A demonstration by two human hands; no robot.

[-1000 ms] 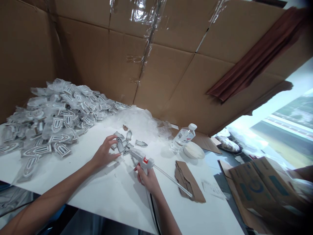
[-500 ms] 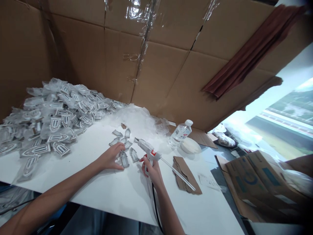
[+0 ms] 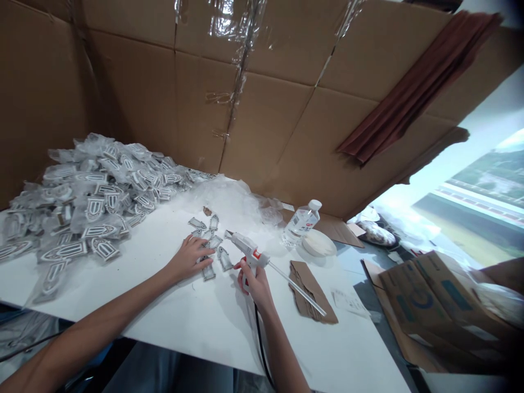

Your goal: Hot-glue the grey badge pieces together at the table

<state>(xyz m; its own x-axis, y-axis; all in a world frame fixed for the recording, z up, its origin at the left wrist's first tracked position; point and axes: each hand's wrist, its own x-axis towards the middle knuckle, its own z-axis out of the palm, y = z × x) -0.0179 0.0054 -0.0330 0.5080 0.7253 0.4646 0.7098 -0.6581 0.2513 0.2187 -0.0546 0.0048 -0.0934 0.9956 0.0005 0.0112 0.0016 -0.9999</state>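
My right hand [image 3: 254, 281] is wrapped round the grip of a white hot glue gun [image 3: 243, 245]. A clear glue stick [image 3: 297, 288] sticks out of its back end, and the nozzle points up and left. My left hand [image 3: 190, 257] lies over a small cluster of boat-shaped grey and white pieces, its fingers spread. One piece [image 3: 208, 272] shows partly under those fingers. Another piece [image 3: 224, 258] lies between my hand and the glue gun. More pieces [image 3: 197, 223] lie just beyond my fingertips, some partly covered by the hand.
A large heap of bagged pieces [image 3: 102, 191] fills the table's left side. Crumpled clear plastic [image 3: 225, 199] lies at the back. To the right are a clear bottle [image 3: 301, 224], a round white lid-like dish [image 3: 319, 243] and folded cardboard [image 3: 315, 289]. A cardboard wall [image 3: 278, 120] stands behind.
My left hand has gone from curving beside the nearest piece to lying flat across the cluster, slightly farther up. My right hand and the glue gun have hardly moved.
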